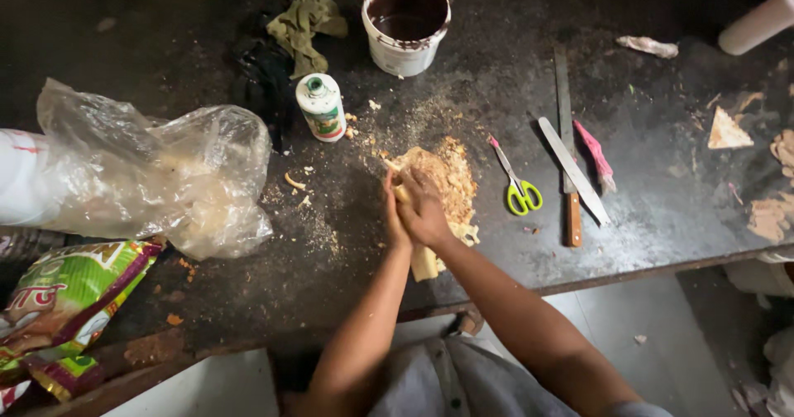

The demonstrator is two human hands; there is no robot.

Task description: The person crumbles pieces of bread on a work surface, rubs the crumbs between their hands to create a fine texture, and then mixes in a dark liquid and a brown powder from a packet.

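At the left edge lies a crumpled packet (62, 309) in green, white and maroon, with a large clear plastic bag (157, 177) bunched above it. A small white bottle (321, 107) with a green and red label stands upright near the middle of the table, just below a dark cloth and an olive rag (304, 21). A white bucket (405, 21) holding dark brown liquid sits at the top centre, and a pale roll (759, 21) lies at the top right corner.

The 2 hands press together at the front middle of the table. The left hand (394, 214) and right hand (423, 210) are both closed around a pale stick-like piece (423, 261), whose lower end shows beneath them. They touch a heap of tan sawdust-like paste (447, 177).

To the right lie scissors (517, 181) with green handles, a knife (572, 169) with a wooden handle, a long flat blade and a pink-wrapped tool (597, 156).

The table (645, 227) is dark, scuffed and dusted with crumbs; pale floor shows below its edge.
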